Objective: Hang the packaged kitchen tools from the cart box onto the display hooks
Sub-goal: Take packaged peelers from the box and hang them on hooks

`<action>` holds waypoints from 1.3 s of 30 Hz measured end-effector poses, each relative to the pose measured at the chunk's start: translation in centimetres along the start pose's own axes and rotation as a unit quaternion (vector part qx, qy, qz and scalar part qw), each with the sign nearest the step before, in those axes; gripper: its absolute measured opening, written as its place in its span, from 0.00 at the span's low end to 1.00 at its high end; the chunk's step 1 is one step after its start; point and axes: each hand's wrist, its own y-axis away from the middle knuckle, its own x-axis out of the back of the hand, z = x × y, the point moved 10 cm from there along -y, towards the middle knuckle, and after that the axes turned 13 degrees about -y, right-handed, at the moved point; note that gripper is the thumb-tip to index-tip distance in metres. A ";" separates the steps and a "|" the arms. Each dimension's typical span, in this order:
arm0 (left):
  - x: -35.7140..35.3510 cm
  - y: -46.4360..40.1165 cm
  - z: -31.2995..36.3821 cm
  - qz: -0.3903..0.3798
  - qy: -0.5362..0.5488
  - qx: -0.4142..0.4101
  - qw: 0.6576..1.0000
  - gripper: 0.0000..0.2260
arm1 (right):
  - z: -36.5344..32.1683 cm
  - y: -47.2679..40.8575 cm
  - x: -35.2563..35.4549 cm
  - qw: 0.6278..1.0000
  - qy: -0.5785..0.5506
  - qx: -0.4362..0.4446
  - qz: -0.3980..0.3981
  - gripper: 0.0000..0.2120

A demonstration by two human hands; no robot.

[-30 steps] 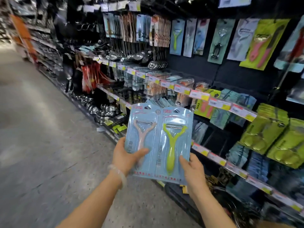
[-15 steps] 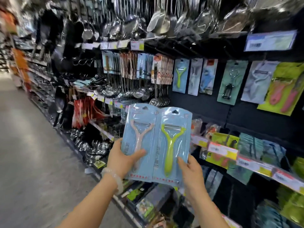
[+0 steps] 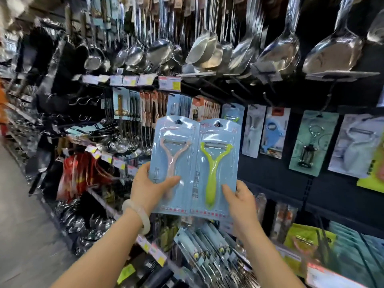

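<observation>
Shiny steel ladles and spatulas [image 3: 207, 50], hanging at twelve o'clock; yellow-and-white shelf price tags [image 3: 169, 83], eleven o'clock; grey polished aisle floor [image 3: 18, 225], eight o'clock.

Pink peeler pack [image 3: 173, 165]: pale blue blister card, upright, Y-shaped pink peeler inside, hang hole on top, held in my left hand [image 3: 150, 187].
Green peeler pack [image 3: 216, 171]: same card, lime peeler, side by side touching pack 1, held in my right hand [image 3: 239, 201].
</observation>
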 end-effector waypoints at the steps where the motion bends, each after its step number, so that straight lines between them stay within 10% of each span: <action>1: -0.1 -1.3 0.1 -0.003 0.002 -0.004 1.000 0.22 | -0.1 -1.0 -0.6 1.000 0.003 0.003 0.001 0.07; 30: -1.9 -20.6 -2.9 -0.151 0.078 -0.061 0.983 0.22 | 0.5 -16.3 -8.0 0.979 0.120 0.082 0.141 0.03; 39: -5.7 -18.8 -2.7 -0.189 0.104 -0.085 0.973 0.24 | 3.1 -13.1 -11.3 0.976 0.203 0.066 0.036 0.32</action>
